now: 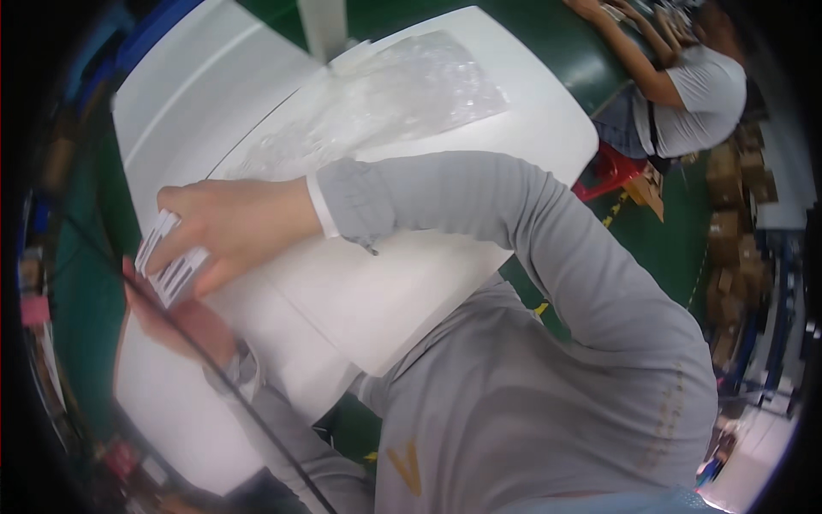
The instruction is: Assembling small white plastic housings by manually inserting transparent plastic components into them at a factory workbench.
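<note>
The right hand (pixel 235 224) grips white slotted pieces (pixel 180 276) over the left part of the white tabletop (pixel 385 295); the left hand (pixel 204 324) is just below them, its hold unclear. A dark cable (pixel 267 433) cuts across the view of it. Crumpled clear plastic (pixel 419 90) lies farther off, near a pale post (pixel 325 27). Far right, a co-worker (pixel 706 98) sits on a red stool (pixel 615 170).

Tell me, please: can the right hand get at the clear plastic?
Probably yes: the clear plastic lies mostly uncovered on the white surface near the right hand, though that hand grips white pieces.
</note>
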Motion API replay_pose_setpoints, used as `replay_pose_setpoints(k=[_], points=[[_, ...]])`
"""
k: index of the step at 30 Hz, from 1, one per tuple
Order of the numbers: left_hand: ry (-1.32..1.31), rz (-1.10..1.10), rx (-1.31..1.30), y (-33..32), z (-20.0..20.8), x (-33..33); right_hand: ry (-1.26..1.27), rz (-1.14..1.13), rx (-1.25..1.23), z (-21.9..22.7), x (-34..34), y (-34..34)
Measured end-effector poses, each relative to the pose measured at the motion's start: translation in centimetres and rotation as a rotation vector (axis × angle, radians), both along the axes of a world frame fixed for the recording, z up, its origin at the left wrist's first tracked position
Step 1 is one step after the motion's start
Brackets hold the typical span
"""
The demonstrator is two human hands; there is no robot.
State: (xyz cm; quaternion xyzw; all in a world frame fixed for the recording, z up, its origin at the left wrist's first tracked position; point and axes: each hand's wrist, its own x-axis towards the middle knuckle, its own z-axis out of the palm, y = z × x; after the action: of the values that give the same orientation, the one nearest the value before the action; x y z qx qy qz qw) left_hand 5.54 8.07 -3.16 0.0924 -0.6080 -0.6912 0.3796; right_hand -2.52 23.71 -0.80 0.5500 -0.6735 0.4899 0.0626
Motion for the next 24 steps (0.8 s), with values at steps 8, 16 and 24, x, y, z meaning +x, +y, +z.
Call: replay_pose_setpoints(k=[8, 16, 24], points=[[0.082, -0.086, -0.067, -3.2, -0.5, 1.3, 0.2, -0.629, 0.153, 5.8, -1.4, 23.3], [0.031, -0.175, -0.266, -2.7, -0.6, 1.3, -0.346, -1.246, -0.24, 0.8, -8.3, 46.0], [-0.094, -0.104, -0.218, -2.3, -1.6, 2.1, -1.053, -1.083, -0.313, -1.7, -10.8, 52.5]])
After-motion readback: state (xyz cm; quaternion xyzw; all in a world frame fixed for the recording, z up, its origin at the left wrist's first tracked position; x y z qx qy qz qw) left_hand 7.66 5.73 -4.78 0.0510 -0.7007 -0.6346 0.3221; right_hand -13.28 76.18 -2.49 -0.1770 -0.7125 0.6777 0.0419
